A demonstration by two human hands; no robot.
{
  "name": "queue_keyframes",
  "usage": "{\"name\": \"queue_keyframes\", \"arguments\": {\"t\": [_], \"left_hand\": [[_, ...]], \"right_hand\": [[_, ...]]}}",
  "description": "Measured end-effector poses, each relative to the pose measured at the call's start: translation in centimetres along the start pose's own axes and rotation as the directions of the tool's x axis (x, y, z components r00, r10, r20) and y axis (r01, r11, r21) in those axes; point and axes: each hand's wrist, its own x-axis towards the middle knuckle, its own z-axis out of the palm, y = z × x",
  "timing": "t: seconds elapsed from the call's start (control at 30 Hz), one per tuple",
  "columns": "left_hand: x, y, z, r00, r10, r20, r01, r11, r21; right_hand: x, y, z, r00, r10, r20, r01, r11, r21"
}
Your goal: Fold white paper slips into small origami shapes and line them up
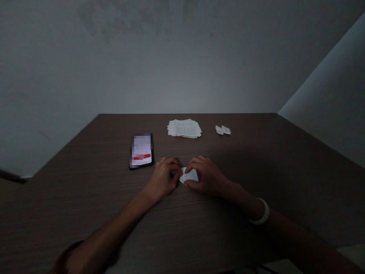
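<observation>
Low over the table, a small folded piece of printed paper [190, 176] lies between my two hands. My left hand [166, 174] pinches its left corner between thumb and forefinger. From the other side, my right hand [207, 175] curves around the paper, its thumb on the near edge and its forefinger on the far edge. The white paper carries lines of small print and has slanted edges. Part of its right side is hidden behind my right hand. A light-coloured bracelet [264, 213] circles my right wrist.
A phone [142, 150] with a lit, partly blurred screen lies left of my hands on the dark wooden table [114, 228]. Beyond them sits a loose stack of printed paper sheets [184, 128]. Two small folded paper pieces [222, 130] rest farther right. A wall [182, 68] borders the far edge.
</observation>
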Motion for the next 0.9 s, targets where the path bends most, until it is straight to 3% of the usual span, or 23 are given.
{"name": "queue_keyframes", "arguments": {"t": [0.23,0.47,0.63,0.9], "left_hand": [[0.1,-0.1,-0.1,1.000,-0.005,-0.001,0.005,1.000,-0.015],[-0.1,-0.1,0.0,1.000,0.016,-0.005,-0.016,1.000,-0.017],[-0.1,-0.2,-0.1,1.000,0.015,-0.005,-0.015,1.000,-0.025],[-0.1,-0.3,0.0,1.000,0.009,-0.004,-0.009,0.999,-0.032]], "right_hand": [[-0.7,-0.6,-0.1,1.000,0.004,-0.012,-0.004,1.000,0.005],[-1.0,0.6,-0.7,0.988,-0.155,0.008,0.154,0.988,0.014],[-1.3,0.6,-0.6,0.953,-0.302,0.016,0.302,0.953,-0.028],[-1.3,0.1,-1.2,0.921,-0.373,0.113,0.386,0.910,-0.149]]}}
